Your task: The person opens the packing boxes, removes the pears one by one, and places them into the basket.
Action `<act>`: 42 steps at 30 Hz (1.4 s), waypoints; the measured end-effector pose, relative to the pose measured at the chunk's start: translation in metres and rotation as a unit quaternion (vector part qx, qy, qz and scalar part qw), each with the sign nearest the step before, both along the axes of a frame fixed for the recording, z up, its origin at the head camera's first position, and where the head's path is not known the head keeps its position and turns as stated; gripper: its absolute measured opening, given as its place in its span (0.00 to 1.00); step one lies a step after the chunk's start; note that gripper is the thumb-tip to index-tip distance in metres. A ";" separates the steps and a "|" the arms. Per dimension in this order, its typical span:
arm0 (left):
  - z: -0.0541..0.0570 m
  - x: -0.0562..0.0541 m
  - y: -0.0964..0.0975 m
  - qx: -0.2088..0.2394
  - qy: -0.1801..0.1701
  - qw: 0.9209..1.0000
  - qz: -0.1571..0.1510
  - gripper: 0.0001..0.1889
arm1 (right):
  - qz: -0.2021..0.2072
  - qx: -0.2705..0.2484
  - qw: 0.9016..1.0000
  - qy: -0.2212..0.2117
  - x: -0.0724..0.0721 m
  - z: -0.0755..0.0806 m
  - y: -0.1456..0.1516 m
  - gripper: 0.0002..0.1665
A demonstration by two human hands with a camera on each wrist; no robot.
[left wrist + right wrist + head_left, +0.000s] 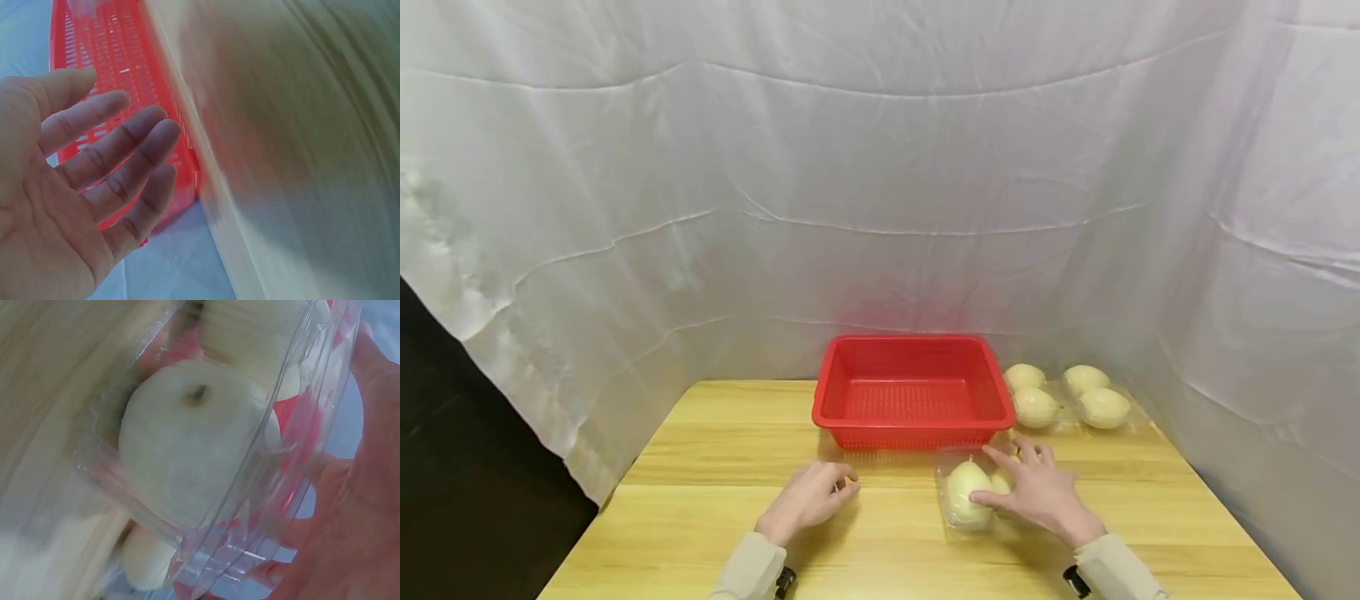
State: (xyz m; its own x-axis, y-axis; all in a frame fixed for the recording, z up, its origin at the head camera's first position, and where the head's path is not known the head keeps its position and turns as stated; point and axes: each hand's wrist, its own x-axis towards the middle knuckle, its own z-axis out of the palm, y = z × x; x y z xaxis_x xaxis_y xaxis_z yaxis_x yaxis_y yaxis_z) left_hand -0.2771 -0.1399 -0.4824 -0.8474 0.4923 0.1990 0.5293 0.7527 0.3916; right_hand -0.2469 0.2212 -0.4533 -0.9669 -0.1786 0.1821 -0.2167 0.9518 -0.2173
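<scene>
My right hand [1036, 493] spans the top of a clear plastic box [951, 518], thumb on the near side and fingers across toward the far side. In the right wrist view the fingers [294, 532] lie against the edge of the clear box [103, 465]. Inside sit pale yellow, pear-like fruits [187, 440] with short stems; the hand partly hides one in the head view. My left hand [814, 500] hovers near the table, left of the box, fingers loosely bent and holding nothing. A red plastic basket [912, 437] stands beyond both hands.
Two more clear boxes with pale fruits [1035, 407] [1105, 408] stand at the back right, beside the basket. White cloth [880, 167] hangs behind and around the wooden table [700, 467]. A dark area [467, 467] lies beyond its left edge.
</scene>
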 end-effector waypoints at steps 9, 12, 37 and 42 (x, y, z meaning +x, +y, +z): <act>-0.006 0.003 0.010 -0.022 -0.008 1.000 -0.005 0.14 | 0.013 -0.006 1.000 -0.002 0.000 0.000 -0.015 0.53; -0.007 0.004 0.015 -0.026 -0.014 0.999 -0.013 0.15 | 0.023 -0.008 1.000 0.008 0.000 0.000 -0.017 0.53; -0.007 0.014 0.048 0.081 -0.075 0.990 -0.085 0.28 | 0.088 0.008 0.991 0.097 0.005 -0.001 -0.038 0.50; -0.006 0.010 0.050 0.096 -0.080 0.990 -0.072 0.27 | 0.066 0.043 0.994 0.071 0.004 -0.003 -0.039 0.52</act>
